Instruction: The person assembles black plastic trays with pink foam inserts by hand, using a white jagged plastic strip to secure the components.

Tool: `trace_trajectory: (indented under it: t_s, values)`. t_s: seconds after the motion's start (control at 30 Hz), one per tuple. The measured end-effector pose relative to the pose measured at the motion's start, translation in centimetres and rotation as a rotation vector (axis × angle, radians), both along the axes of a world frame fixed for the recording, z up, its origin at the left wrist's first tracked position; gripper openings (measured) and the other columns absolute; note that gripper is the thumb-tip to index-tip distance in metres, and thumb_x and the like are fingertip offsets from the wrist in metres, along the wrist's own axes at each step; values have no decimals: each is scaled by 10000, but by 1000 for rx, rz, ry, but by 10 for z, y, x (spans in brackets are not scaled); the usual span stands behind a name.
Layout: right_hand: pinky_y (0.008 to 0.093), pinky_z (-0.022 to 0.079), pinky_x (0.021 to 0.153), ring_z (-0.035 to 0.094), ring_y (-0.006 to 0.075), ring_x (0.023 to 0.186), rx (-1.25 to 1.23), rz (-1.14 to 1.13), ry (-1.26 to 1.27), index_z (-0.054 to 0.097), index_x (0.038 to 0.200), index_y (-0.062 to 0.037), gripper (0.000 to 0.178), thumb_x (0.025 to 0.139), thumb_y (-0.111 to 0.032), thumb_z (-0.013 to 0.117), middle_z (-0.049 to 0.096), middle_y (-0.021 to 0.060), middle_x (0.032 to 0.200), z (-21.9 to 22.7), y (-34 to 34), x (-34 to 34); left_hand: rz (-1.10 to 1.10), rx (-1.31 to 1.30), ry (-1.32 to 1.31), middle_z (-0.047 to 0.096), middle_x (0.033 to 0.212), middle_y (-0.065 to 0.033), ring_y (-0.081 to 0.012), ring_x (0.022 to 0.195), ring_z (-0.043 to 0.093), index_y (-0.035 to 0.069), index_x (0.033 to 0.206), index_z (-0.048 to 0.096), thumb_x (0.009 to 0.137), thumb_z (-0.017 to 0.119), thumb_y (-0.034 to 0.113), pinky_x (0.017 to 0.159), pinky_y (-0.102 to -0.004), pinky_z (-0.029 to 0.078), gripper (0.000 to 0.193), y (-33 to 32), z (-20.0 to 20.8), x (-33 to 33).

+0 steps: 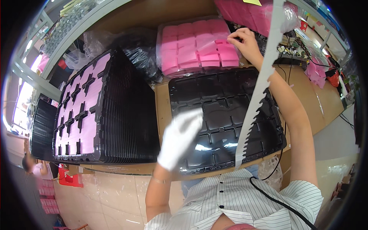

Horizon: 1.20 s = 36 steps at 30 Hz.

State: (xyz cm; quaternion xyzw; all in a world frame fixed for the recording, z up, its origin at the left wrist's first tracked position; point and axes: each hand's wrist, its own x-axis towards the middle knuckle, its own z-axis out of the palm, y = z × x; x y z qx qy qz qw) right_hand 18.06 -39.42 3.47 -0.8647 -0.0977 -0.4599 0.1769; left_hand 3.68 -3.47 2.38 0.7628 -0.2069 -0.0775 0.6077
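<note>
Here, we find our white-gloved left hand (pixel 180 138) closest, over the left part of the black tray (pixel 218 115); its fingers blur into one shape, so we cannot tell whether its grip is spread or pressed together, or whether it touches the plastic. The tray lies flat on the brown worktop (pixel 326 105), straight before our body, probably so that both arms reach it easily. Just left of it, a tall stack of black trays (pixel 128 111) carries pale pink pieces (pixel 89 134) on top, the trays apparently nested to save room. Just beyond the tray, bright pink pads (pixel 176 59) sit in rows under translucent film (pixel 207 45), likely kept within easy reach. At their right edge, our bare right hand (pixel 245 41) bends its fingers, thumb and fingertips close; we cannot tell whether they pinch film, pad or nothing. Farther back, a wrapped pink bundle (pixel 249 17) lies to the right.
</note>
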Motion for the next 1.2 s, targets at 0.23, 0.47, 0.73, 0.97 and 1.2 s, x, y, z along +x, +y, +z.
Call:
trace_trajectory:
  t_s: [0.23,0.47,0.73,0.97,1.2]
  values:
    - [464,472,962,533,294,1051,1703,584,552,600,1162,-80,274,915,-192,636,539,184,1225,35,53,-87,-28,-893,807,100,1541,-245,-362,1414,220,-16,1488,-22,841,664,515,1148,-438,258,1083,-71,-20,105]
    - [425,470,1008,556,322,1112,1936,1032,628,579,1151,52,337,893,-146,667,565,213,1197,16,12,-157,-115,-1099,716,607,1156,-29,-170,1066,577,130,1204,551,870,688,392,918,-333,491,447,-53,-12,113]
    - [245,493,850,629,118,909,1245,242,688,670,1051,36,229,872,-106,676,682,66,992,-14,6,-228,119,-393,567,639,941,34,-31,761,557,78,1129,615,834,738,261,572,-192,388,368,14,-7,33]
    - [194,466,744,595,64,794,1002,8,742,686,988,17,160,846,-56,693,661,19,870,-34,27,-295,228,167,265,609,674,10,-23,535,520,-10,1404,417,858,709,250,493,-163,404,672,27,-5,-32]
    - [233,422,676,513,99,720,617,-83,700,703,890,-16,130,762,-29,719,597,15,770,-41,41,-318,244,562,83,571,582,-3,-57,528,535,115,1289,597,853,695,274,591,-222,478,474,30,-4,-72]
